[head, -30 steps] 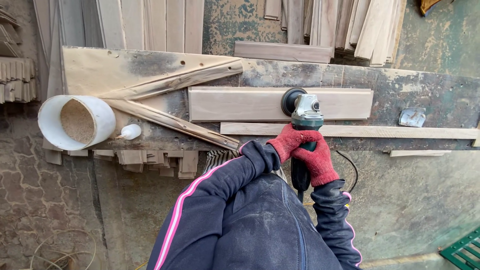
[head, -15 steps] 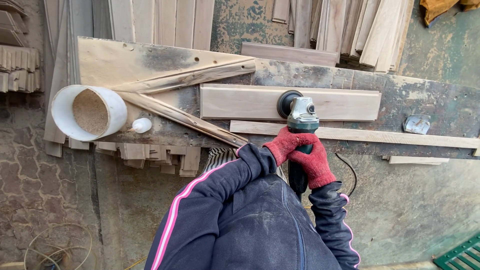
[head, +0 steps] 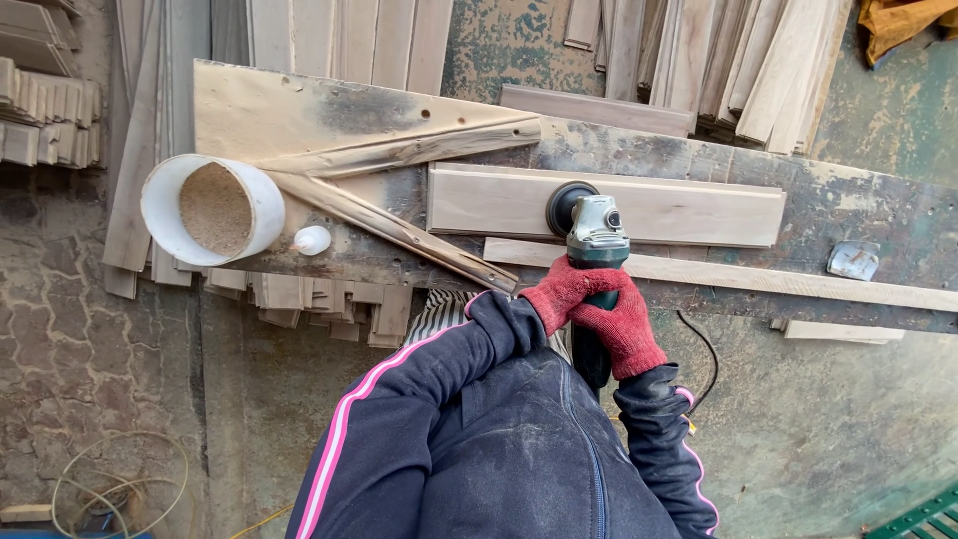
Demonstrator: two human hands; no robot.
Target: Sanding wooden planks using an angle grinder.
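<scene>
Two gloved hands, left hand and right hand, clamped on grinder, disc on board, sawdust bucket left

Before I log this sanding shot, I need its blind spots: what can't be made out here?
Head view only:
- Sanding disc face: turned down on the wooden board, so contact is hidden.
- Left hand: its grip is partly covered by the right hand.
- Angle grinder handle: hidden under both red gloves.
- White bucket depth: only the sawdust surface shows.
</scene>
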